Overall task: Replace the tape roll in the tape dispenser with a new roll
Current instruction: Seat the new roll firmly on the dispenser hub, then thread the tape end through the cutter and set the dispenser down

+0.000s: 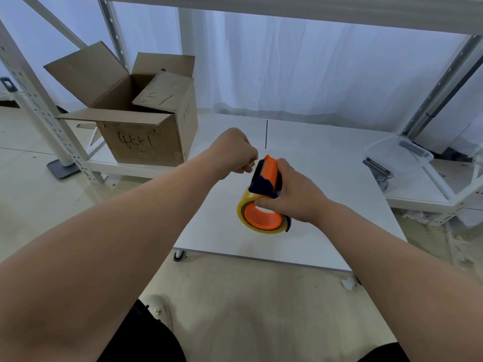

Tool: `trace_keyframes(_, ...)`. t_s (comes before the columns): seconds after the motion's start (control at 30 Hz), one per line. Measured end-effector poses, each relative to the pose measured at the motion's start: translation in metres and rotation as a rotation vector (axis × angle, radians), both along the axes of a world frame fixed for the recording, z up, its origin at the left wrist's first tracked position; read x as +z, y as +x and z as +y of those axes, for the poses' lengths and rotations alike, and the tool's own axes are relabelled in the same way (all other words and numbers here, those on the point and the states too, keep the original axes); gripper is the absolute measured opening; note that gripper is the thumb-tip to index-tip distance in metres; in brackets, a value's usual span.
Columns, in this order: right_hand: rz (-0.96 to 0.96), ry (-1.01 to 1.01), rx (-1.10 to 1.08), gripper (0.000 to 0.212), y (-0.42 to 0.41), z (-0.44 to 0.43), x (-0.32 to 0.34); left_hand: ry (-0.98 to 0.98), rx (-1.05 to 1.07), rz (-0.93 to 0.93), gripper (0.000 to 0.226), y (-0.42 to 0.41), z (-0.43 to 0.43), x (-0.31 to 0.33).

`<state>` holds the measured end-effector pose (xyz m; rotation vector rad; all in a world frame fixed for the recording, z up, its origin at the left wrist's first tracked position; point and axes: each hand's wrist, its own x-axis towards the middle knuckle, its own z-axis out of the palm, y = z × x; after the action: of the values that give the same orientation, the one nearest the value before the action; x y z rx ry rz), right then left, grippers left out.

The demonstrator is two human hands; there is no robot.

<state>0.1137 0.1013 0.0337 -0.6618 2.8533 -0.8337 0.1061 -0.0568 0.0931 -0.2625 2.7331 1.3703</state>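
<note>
My right hand (295,194) grips an orange and dark blue tape dispenser (269,173) above the white table (326,231). A yellowish clear tape roll (244,202) sits on the dispenser's orange hub, facing me. My left hand (235,152) is closed just left of the dispenser's front end, its fingertips pinched on what looks like the thin clear tape end near the blade. The tape strip itself is barely visible.
An open cardboard box (141,121) with handwriting stands at the table's back left. A clear plastic container (397,152) lies on a low white shelf at the right. White metal rack posts (39,108) frame both sides. My knees show at the bottom.
</note>
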Motion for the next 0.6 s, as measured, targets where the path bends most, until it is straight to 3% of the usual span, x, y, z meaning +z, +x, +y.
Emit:
trace_keyframes(0.2, 0.05, 0.101, -0.015, 0.07, -0.001, 0.002, 0.001, -0.067, -0.075, 0.029, 0.011, 0.002, 0.003, -0.001)
trace_keyframes(0.4, -0.146, 0.03, -0.037, 0.073, -0.011, 0.007, -0.017, -0.28, -0.219, 0.066, 0.013, 0.008, 0.01, -0.002)
trace_keyframes(0.6, -0.16, 0.031, 0.013, 0.091, -0.02, 0.01, -0.028, 0.117, -0.111, -0.07, 0.007, 0.009, 0.008, -0.01)
